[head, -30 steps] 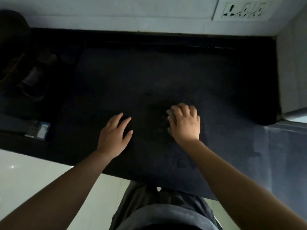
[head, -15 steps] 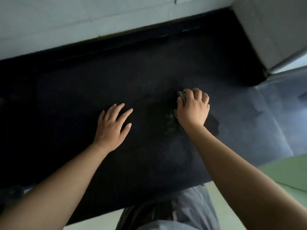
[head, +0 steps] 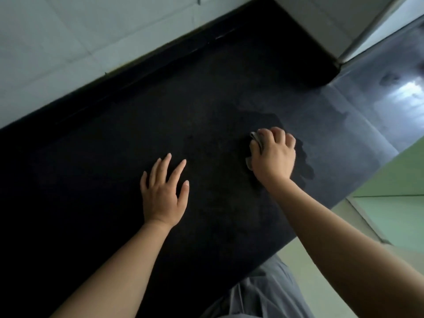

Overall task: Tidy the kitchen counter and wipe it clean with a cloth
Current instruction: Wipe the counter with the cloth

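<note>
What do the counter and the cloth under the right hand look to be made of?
Counter: dark, finely speckled, matte with a faint sheen at the right end, probably polished stone, perhaps granite. Cloth: pale grey, soft folds bunched under the right hand, seemingly woven fabric; too little shows for more.

A pale grey tiled wall (head: 68, 37) runs along the far side, its grout lines faintly visible. At the upper right a light-coloured panel with a metal edge strip (head: 362, 35) stands upright. A light green floor (head: 394, 203) spreads at the lower right. Grey fabric clothing (head: 263, 292) shows at the bottom edge, folded in soft creases
</note>
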